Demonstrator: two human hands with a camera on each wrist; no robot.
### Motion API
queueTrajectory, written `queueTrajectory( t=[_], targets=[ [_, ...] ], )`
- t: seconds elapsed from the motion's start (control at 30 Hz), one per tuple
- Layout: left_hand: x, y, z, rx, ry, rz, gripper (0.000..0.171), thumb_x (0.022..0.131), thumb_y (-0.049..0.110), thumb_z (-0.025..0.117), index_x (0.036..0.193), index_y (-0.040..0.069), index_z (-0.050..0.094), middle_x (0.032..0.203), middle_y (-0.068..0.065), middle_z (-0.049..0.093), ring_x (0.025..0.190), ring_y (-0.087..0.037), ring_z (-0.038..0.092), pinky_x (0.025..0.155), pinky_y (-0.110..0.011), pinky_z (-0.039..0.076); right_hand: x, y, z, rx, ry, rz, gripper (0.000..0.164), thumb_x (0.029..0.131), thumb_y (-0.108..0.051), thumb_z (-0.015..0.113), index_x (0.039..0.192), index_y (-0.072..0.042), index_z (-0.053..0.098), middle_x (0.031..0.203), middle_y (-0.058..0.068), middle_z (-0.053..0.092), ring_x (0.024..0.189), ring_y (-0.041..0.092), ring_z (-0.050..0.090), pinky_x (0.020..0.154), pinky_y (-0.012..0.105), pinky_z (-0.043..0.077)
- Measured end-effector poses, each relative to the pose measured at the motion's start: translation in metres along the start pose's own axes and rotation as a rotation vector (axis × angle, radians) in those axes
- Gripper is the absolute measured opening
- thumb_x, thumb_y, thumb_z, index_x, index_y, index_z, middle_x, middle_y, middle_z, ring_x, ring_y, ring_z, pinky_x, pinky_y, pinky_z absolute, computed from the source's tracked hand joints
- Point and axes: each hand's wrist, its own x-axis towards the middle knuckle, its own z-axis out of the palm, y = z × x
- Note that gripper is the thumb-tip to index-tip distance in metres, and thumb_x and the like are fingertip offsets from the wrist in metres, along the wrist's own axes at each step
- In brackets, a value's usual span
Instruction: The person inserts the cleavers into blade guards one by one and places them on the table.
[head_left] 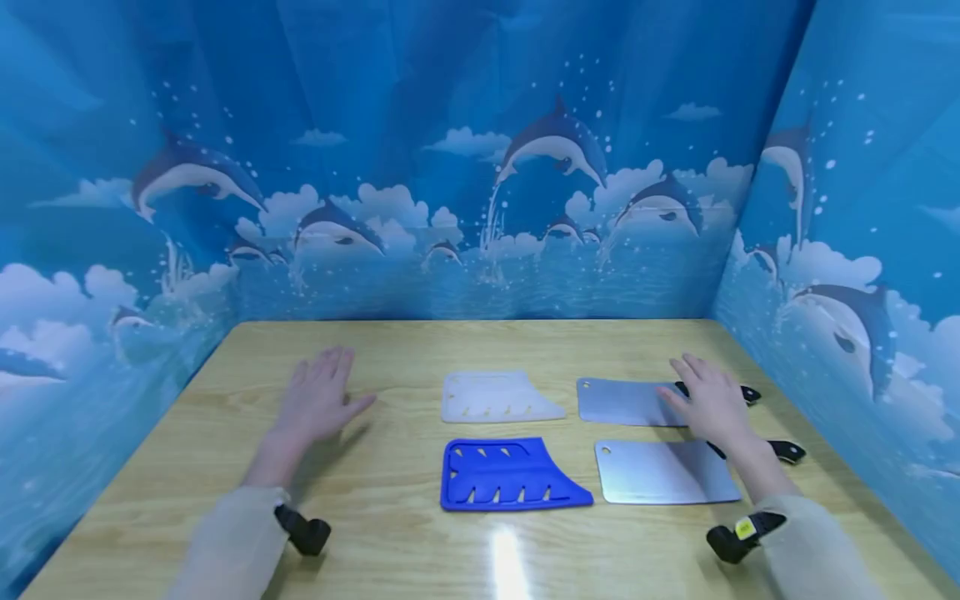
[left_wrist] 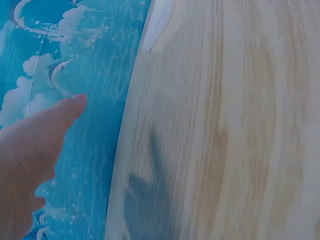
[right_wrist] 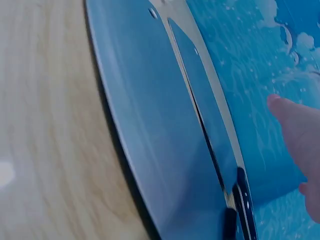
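Note:
My left hand (head_left: pixel 318 400) hovers over the left side of the table, fingers straight and thumb spread, its shadow on the wood. Nothing is in it. Above the two cleavers on the right, my right hand (head_left: pixel 708 400) is held with straight fingers and holds nothing. It overlaps the handle end of the far cleaver (head_left: pixel 626 402); the wrist passes over the near cleaver (head_left: pixel 660 473). Both have broad steel blades pointing left and black handles. Between the hands lie a white blade guard (head_left: pixel 495 398) and, nearer, a blue blade guard (head_left: pixel 502 475), both slotted.
The pale wooden table (head_left: pixel 390 550) ends at a blue dolphin-print curtain (head_left: pixel 420 167) behind and at both sides. A black wrist camera (head_left: pixel 303 531) is strapped on the left sleeve, and another wrist camera (head_left: pixel 738 537) on the right.

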Motion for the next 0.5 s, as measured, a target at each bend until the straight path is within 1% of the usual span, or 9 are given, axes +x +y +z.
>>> queueTrajectory(
  t=[0.07, 0.13, 0.23, 0.3, 0.37, 0.43, 0.5],
  targets=[
    [0.007, 0.007, 0.001, 0.012, 0.023, 0.014, 0.079, 0.089, 0.047, 0.052, 0.142, -0.005, 0.026, 0.142, -0.027, 0.032, 0.13, -0.042, 0.029, 0.107, -0.058, 0.016, -0.001, 0.009, -0.003, 0.004, 0.048, -0.018, 0.056, 0.09, -0.03, 0.057, 0.132, 0.006, 0.044, 0.134, 0.031, 0.037, 0.119, 0.05, 0.034, 0.093, 0.067, 0.026],
    [0.015, 0.016, 0.001, 0.027, 0.044, 0.029, 0.074, 0.088, 0.045, 0.055, 0.14, -0.003, 0.032, 0.135, -0.025, 0.043, 0.123, -0.041, 0.04, 0.103, -0.058, 0.026, -0.001, 0.019, -0.006, 0.019, 0.08, -0.038, 0.049, 0.088, -0.022, 0.06, 0.127, 0.005, 0.049, 0.129, 0.031, 0.043, 0.114, 0.05, 0.039, 0.09, 0.067, 0.031],
    [0.025, 0.03, 0.001, 0.01, 0.048, 0.039, 0.07, 0.087, 0.043, 0.058, 0.138, -0.001, 0.039, 0.128, -0.022, 0.051, 0.116, -0.04, 0.048, 0.099, -0.057, 0.032, -0.001, 0.035, -0.01, 0.067, 0.106, -0.066, 0.042, 0.084, -0.013, 0.063, 0.122, 0.005, 0.054, 0.122, 0.031, 0.048, 0.11, 0.05, 0.041, 0.088, 0.066, 0.032],
    [0.032, 0.039, 0.002, 0.006, 0.036, 0.047, 0.071, 0.086, 0.046, 0.059, 0.137, 0.0, 0.041, 0.127, -0.021, 0.053, 0.116, -0.039, 0.049, 0.099, -0.056, 0.033, -0.002, 0.045, -0.011, 0.118, 0.096, -0.064, 0.041, 0.083, -0.009, 0.063, 0.12, 0.005, 0.054, 0.121, 0.032, 0.048, 0.11, 0.051, 0.04, 0.088, 0.066, 0.031],
    [0.038, 0.049, 0.004, 0.001, 0.005, 0.061, 0.075, 0.084, 0.049, 0.06, 0.138, 0.0, 0.039, 0.13, -0.021, 0.05, 0.119, -0.039, 0.046, 0.102, -0.056, 0.03, -0.004, 0.055, -0.012, 0.178, 0.068, -0.049, 0.041, 0.083, -0.007, 0.063, 0.121, 0.006, 0.053, 0.122, 0.034, 0.046, 0.112, 0.052, 0.038, 0.089, 0.067, 0.03],
    [0.044, 0.058, 0.008, -0.013, -0.036, 0.079, 0.082, 0.082, 0.053, 0.06, 0.14, 0.001, 0.036, 0.134, -0.021, 0.046, 0.123, -0.039, 0.041, 0.104, -0.056, 0.026, -0.005, 0.063, -0.011, 0.232, 0.016, -0.018, 0.043, 0.085, -0.009, 0.062, 0.124, 0.006, 0.051, 0.125, 0.034, 0.044, 0.114, 0.054, 0.035, 0.089, 0.067, 0.029],
    [0.049, 0.068, 0.013, -0.031, -0.092, 0.1, 0.09, 0.079, 0.057, 0.061, 0.143, 0.003, 0.03, 0.139, -0.021, 0.04, 0.126, -0.039, 0.036, 0.106, -0.056, 0.023, -0.006, 0.07, -0.008, 0.284, -0.046, 0.014, 0.046, 0.086, -0.011, 0.061, 0.127, 0.005, 0.049, 0.129, 0.034, 0.041, 0.116, 0.055, 0.033, 0.09, 0.068, 0.029]
  ],
)
